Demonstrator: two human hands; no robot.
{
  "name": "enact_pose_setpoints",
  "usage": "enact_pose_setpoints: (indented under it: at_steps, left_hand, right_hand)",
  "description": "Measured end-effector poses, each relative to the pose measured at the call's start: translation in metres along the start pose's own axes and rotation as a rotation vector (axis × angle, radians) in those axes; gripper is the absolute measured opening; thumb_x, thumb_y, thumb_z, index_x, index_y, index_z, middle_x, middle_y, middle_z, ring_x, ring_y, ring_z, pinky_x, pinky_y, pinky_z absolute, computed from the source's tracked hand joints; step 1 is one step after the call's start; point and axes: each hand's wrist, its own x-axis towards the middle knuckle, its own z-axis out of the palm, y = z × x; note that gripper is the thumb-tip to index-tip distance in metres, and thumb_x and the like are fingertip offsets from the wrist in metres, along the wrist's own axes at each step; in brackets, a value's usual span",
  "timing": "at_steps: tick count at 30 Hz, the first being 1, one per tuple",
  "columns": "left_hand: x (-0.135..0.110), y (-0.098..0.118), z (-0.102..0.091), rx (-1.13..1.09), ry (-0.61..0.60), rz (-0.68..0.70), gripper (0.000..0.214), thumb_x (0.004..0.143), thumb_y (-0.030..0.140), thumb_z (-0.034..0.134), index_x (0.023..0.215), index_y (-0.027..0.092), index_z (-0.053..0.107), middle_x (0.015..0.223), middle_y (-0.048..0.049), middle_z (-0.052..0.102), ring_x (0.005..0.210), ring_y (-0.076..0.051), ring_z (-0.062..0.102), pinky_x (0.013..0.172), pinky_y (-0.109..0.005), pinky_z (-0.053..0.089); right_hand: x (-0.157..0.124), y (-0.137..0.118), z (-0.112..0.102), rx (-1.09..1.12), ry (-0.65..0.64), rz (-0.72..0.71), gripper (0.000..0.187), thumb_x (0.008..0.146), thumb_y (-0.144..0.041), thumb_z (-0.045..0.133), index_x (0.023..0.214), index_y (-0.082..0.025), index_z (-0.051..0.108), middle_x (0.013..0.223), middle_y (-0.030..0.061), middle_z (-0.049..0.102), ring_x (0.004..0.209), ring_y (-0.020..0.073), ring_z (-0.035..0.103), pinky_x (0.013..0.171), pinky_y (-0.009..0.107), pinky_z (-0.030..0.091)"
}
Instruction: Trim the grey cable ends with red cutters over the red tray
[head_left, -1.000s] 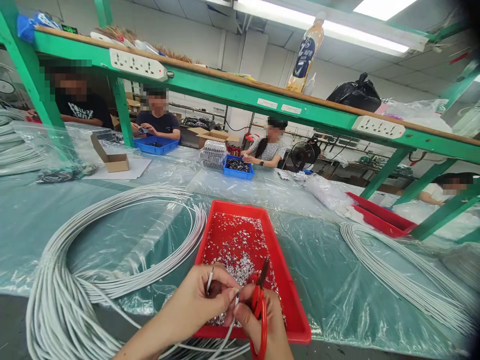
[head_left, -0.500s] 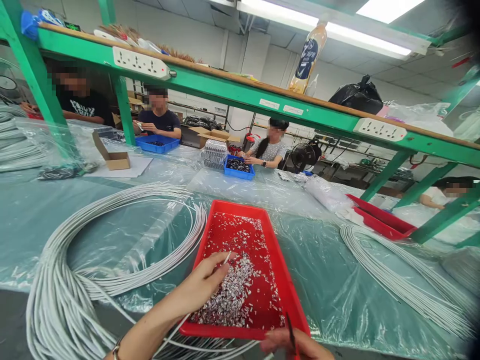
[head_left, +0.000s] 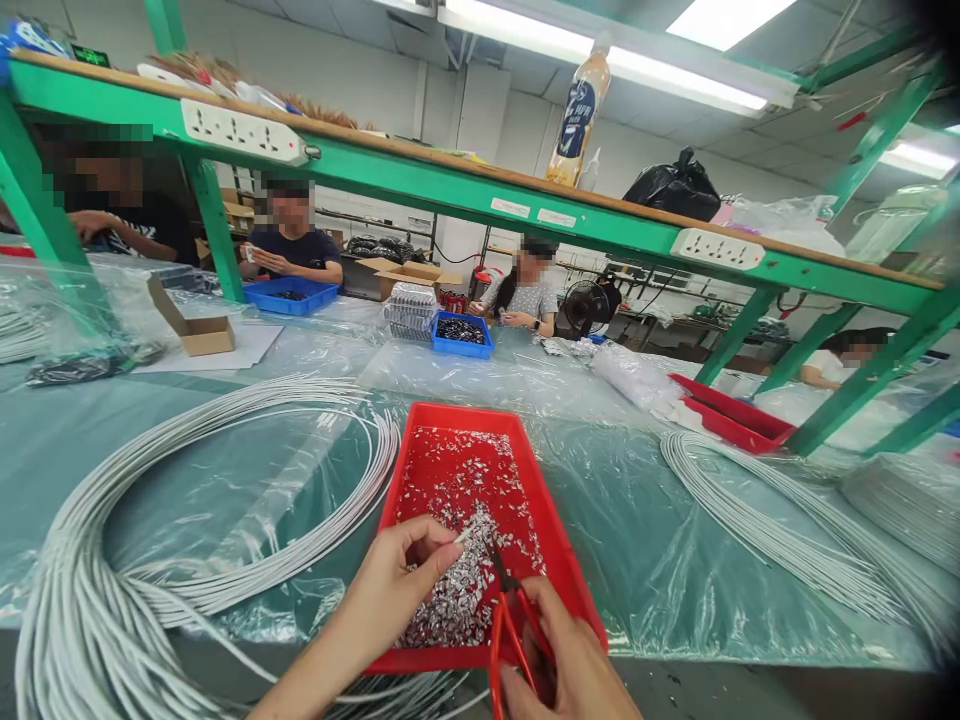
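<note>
Nearest, the right hand is closed around red-handled scissors. Just left of it, the left hand pinches a thin white cable end over silver foil scraps in a red rectangular plastic tray on the plastic-covered bench. A large coil of white cable lies beyond.

The thin white cable shows a short cut end pinched in the left hand, pointing right above a red plastic tray. The red-handled metal scissors, gripped by the right hand, point their dark blades up toward that end, tips just beside it.
</note>
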Motion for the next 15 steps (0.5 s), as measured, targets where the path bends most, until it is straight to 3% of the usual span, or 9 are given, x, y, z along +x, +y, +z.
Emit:
enact_pose_setpoints:
  at_steps: [3, 6, 11, 13, 15]
  left_hand:
    - [-0.002, 0.002, -0.001, 0.024, 0.008, 0.008, 0.019, 0.077, 0.031, 0.056, 0.069, 0.013, 0.056, 0.054, 0.0049, 0.041, 0.047, -0.008, 0.034, 0.045, -0.020, 0.027]
    - [-0.002, 0.002, -0.002, 0.023, 0.020, 0.016, 0.020, 0.077, 0.032, 0.057, 0.069, 0.013, 0.057, 0.055, 0.0037, 0.044, 0.048, -0.008, 0.033, 0.045, -0.020, 0.026]
    - [-0.003, -0.002, -0.004, -0.055, 0.093, 0.026, 0.024, 0.072, 0.036, 0.064, 0.069, 0.012, 0.062, 0.061, -0.0001, 0.051, 0.053, -0.009, 0.040, 0.048, -0.019, 0.030]
    - [-0.003, -0.003, -0.007, -0.222, 0.133, -0.014, 0.031, 0.068, 0.042, 0.068, 0.069, 0.013, 0.059, 0.052, 0.0034, 0.045, 0.046, -0.006, 0.034, 0.043, -0.017, 0.025]
    - [-0.001, -0.003, -0.010, -0.392, 0.132, -0.062, 0.040, 0.064, 0.051, 0.069, 0.070, 0.015, 0.053, 0.044, 0.0080, 0.036, 0.039, -0.004, 0.022, 0.037, -0.015, 0.016]
  right_hand:
    - [0.012, -0.011, 0.003, -0.135, -0.055, -0.036, 0.044, 0.074, -0.035, 0.041, 0.111, -0.013, 0.050, 0.083, 0.0093, 0.063, 0.079, 0.0298, 0.056, 0.071, 0.039, 0.038]
    - [0.018, -0.013, 0.004, -0.199, -0.153, -0.040, 0.049, 0.075, -0.034, 0.039, 0.117, -0.009, 0.045, 0.082, 0.0110, 0.062, 0.079, 0.0313, 0.055, 0.070, 0.040, 0.039]
    - [0.021, -0.012, -0.004, -0.063, -0.220, -0.054, 0.041, 0.074, -0.034, 0.044, 0.109, -0.014, 0.052, 0.086, 0.0089, 0.063, 0.081, 0.0269, 0.056, 0.070, 0.034, 0.041]
    - [0.024, -0.012, -0.010, -0.058, -0.161, -0.067, 0.037, 0.074, -0.030, 0.044, 0.107, -0.017, 0.055, 0.092, 0.0095, 0.064, 0.084, 0.0271, 0.057, 0.072, 0.034, 0.040]
    - [0.030, -0.012, -0.014, -0.124, -0.016, -0.076, 0.038, 0.076, -0.027, 0.042, 0.111, -0.017, 0.055, 0.096, 0.0110, 0.064, 0.087, 0.0288, 0.056, 0.075, 0.037, 0.038]
